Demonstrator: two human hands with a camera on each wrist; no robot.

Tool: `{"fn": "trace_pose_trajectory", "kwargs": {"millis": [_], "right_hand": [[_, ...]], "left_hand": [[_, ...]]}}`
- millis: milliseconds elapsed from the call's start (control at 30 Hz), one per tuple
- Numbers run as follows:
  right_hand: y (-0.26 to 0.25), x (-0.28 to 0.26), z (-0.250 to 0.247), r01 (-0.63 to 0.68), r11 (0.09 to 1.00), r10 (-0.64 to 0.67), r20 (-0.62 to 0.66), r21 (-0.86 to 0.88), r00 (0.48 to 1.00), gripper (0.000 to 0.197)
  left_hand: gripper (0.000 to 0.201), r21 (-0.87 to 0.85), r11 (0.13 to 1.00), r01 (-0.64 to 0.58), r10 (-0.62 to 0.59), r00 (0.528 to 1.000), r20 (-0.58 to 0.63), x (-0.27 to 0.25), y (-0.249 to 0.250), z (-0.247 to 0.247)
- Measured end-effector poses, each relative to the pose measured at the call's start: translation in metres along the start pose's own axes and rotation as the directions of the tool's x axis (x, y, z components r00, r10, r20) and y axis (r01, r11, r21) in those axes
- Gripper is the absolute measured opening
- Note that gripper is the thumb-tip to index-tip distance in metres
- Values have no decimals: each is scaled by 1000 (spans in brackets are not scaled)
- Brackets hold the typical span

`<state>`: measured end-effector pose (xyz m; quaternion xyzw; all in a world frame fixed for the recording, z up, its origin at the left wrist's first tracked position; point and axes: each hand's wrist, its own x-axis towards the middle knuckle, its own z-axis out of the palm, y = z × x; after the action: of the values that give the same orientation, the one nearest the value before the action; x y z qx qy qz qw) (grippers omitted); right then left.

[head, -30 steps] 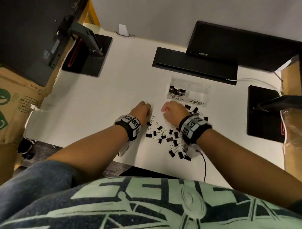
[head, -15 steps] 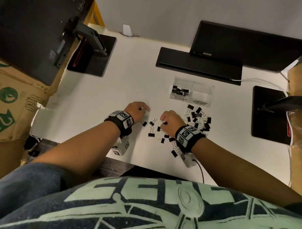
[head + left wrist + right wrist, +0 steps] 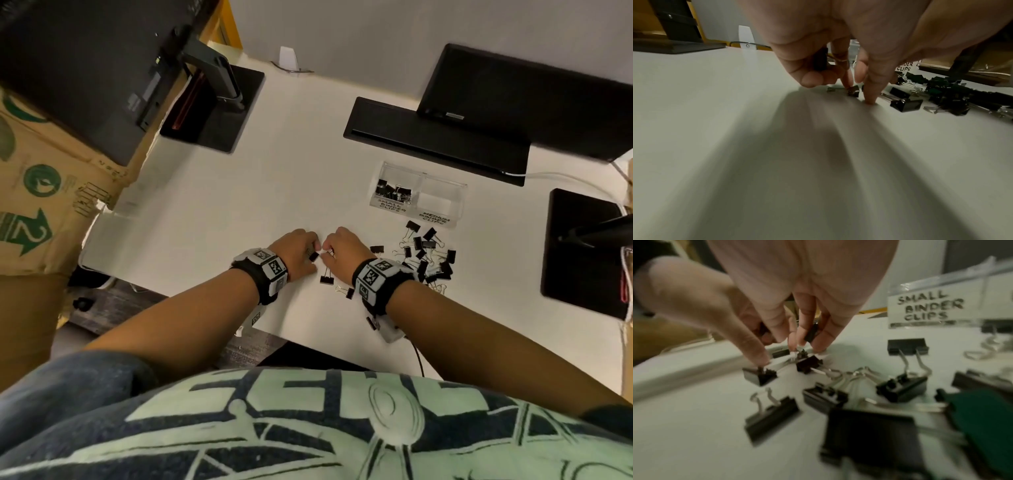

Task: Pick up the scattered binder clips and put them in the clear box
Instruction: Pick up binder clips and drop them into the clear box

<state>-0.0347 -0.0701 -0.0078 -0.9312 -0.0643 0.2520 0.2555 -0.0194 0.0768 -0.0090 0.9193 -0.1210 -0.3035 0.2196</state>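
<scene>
White desk (image 3: 212, 219) carries scattered binder clips (image 3: 424, 253). Both hands gather several before one trip to the clear box (image 3: 442, 192): left hand (image 3: 296, 248) clutches a clip while pinching another; right hand (image 3: 346, 246) likewise

White table (image 3: 212, 212), bearing:
- Monitor (image 3: 85, 68), dark, overhanging the far left corner, on a grey arm rising from a flat black stand base (image 3: 219, 113).
- Second monitor (image 3: 527, 96), black, along the far edge toward the right, on a long black base (image 3: 435, 137).
- Third black stand base (image 3: 582, 253), at the right edge.
- White cable (image 3: 565, 178), running from the second base toward the right edge.
- Small white object (image 3: 287, 58), upright, at the far edge.

Beside the left edge: cardboard box (image 3: 41, 192), green recycling marks.
</scene>
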Motion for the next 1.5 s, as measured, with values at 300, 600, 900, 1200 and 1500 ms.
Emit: {"fn": "trace_pose_trajectory", "kwargs": {"millis": [300, 600, 900, 1200, 1500], "right_hand": [[-1, 3, 4, -5, 991, 4, -1, -137, 1000, 23], [16, -12, -52, -95, 942, 191, -283, 321, 940, 17], [67, 4, -114, -201, 901, 384, -487, 385, 784, 26], [66, -7, -119, -230, 927, 352, -472, 297, 808, 34], [74, -59, -63, -159, 942, 240, -262, 296, 935, 26]], "left_hand": [[29, 108, 993, -42, 48, 997, -54, 5, 1, 2], [24, -53, 997, 48, -55, 990, -130, 16, 12, -2], [24, -165, 985, 45, -76, 980, -185, 45, 52, -21], [23, -33, 984, -174, 163, 961, -224, 91, 129, -52], [32, 277, 926, -258, 282, 958, -49, 122, 155, -44]]}}
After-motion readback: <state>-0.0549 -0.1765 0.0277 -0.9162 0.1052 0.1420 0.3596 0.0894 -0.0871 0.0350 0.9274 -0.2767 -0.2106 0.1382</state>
